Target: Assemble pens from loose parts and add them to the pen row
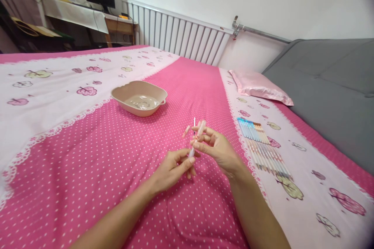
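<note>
Both hands meet over the pink bedspread, around a slim, pale, translucent pen barrel [192, 152]. My left hand [177, 165] pinches its lower end between thumb and fingers. The upper end, with reddish marks, is gripped by the fingertips of my right hand [214, 146]. Just left of the right fingertips lies a small pinkish pen cap [186, 131]. A thin white stick like a pen refill [194, 123] shows behind the fingers; its lower part is hidden, and I cannot tell whether it is held or lying there.
To the right, several pens [269, 155] lie side by side in rows, some blue and brown, others whitish. A beige plastic basin [138, 111] with small pale pieces in it stands at the left. Farther back are a pink pillow [260, 85] and a grey headboard [327, 70].
</note>
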`<state>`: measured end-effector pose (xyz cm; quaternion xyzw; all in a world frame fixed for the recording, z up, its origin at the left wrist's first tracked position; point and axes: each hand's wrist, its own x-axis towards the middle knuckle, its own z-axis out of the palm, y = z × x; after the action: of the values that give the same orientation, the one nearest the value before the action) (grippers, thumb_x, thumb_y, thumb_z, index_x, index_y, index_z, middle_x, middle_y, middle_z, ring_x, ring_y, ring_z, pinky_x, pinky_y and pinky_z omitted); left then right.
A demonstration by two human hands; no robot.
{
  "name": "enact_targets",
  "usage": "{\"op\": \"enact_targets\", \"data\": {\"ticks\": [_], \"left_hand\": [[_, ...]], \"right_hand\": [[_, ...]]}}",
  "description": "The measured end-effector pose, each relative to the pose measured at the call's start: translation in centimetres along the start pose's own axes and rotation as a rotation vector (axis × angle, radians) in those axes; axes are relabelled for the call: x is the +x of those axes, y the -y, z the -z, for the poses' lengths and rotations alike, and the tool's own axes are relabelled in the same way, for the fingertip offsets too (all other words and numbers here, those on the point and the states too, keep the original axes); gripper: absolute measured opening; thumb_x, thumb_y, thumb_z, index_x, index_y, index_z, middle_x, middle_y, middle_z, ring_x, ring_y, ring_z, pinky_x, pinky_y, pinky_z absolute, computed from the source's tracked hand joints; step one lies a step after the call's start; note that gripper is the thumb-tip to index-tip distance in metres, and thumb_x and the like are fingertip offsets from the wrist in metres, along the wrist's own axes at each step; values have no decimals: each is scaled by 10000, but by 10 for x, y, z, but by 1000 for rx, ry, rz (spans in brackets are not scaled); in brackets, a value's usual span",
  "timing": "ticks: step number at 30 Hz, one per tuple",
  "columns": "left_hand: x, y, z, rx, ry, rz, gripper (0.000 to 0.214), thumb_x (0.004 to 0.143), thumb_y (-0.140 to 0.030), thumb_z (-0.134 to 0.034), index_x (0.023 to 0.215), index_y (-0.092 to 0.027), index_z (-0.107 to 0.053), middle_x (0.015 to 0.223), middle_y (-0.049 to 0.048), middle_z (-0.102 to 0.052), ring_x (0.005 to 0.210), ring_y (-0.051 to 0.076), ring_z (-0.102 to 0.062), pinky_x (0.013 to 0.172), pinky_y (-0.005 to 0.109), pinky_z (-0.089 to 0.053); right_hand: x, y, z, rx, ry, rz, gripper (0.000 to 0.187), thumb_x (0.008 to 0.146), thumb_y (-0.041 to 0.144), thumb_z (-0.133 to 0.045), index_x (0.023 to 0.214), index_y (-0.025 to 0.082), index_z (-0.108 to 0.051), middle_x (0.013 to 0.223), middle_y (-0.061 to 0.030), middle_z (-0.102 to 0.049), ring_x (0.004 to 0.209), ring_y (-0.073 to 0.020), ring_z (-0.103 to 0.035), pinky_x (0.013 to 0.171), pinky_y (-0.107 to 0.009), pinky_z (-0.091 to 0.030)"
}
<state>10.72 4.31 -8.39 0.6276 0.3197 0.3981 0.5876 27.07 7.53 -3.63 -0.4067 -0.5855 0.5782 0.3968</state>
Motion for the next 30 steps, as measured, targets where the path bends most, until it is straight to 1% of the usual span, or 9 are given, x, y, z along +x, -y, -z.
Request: {"op": "enact_targets", "data": {"ticks": [3,5,7,10,12,17,21,25,30], "left_hand": [[1,2,0,0,0,-4,283,881,-366,-455,909,-105,-559,677,41,-627,579,103,-573,561,238,-456],[1,2,-1,-5,-2,-3,285,882,-368,-452,899,-104,-559,677,44,-630,581,102,-574,561,236,-456],[1,1,-1,-9,-8,1,286,881,-366,-455,912,-102,-562,674,43,-629,578,101,-573,558,234,-455],[1,-1,-1,-15,-10,3,290,877,-360,-462,961,-100,-557,672,40,-627,572,102,-574,553,234,-457],[1,-1,0,-20,-9,3,290,875,-358,-466,966,-98,-554,680,43,-630,574,104,-578,553,235,-460],[1,0,0,-17,-8,0,285,876,-355,-465,944,-96,-562,690,53,-637,575,106,-582,539,234,-457],[1,0,0,-5,-13,7,286,875,-363,-461,885,-96,-564,682,55,-635,567,106,-579,534,237,-455],[1,0,0,-8,-17,13,288,870,-369,-469,902,-99,-563,687,52,-634,574,109,-583,541,243,-463],[1,1,0,-7,-14,15,289,870,-375,-471,924,-107,-566,690,47,-634,581,108,-585,555,243,-465]], "right_hand": [[1,-1,-1,-50,-39,15,494,671,301,-749,1118,194,-565,778,-2,-591,733,-145,-584,717,-312,-460],[1,-1,-2,-52,-44,12,498,674,311,-746,1123,203,-561,823,-14,-601,739,-148,-585,707,-313,-463],[0,0,-2,-25,-12,-3,491,694,316,-730,1141,215,-554,938,-45,-617,849,-174,-591,753,-328,-469],[-3,5,-2,52,73,-8,486,742,317,-686,1193,232,-528,1119,-77,-600,1059,-208,-540,885,-369,-439],[-4,8,0,93,128,-2,495,770,313,-656,1235,248,-497,1166,-75,-595,1085,-209,-533,941,-401,-405],[-4,8,3,133,184,-16,489,799,267,-623,1264,256,-473,1110,-57,-637,1035,-184,-569,969,-409,-372],[-2,4,2,138,160,-14,428,792,251,-625,1207,244,-522,1068,-53,-649,963,-172,-590,904,-381,-414],[-1,3,1,147,142,-19,453,770,246,-655,1203,236,-521,1012,-44,-659,904,-153,-598,890,-361,-417],[-2,2,2,113,111,-20,462,752,249,-676,1191,229,-534,944,-44,-662,907,-162,-598,862,-351,-433]]}}
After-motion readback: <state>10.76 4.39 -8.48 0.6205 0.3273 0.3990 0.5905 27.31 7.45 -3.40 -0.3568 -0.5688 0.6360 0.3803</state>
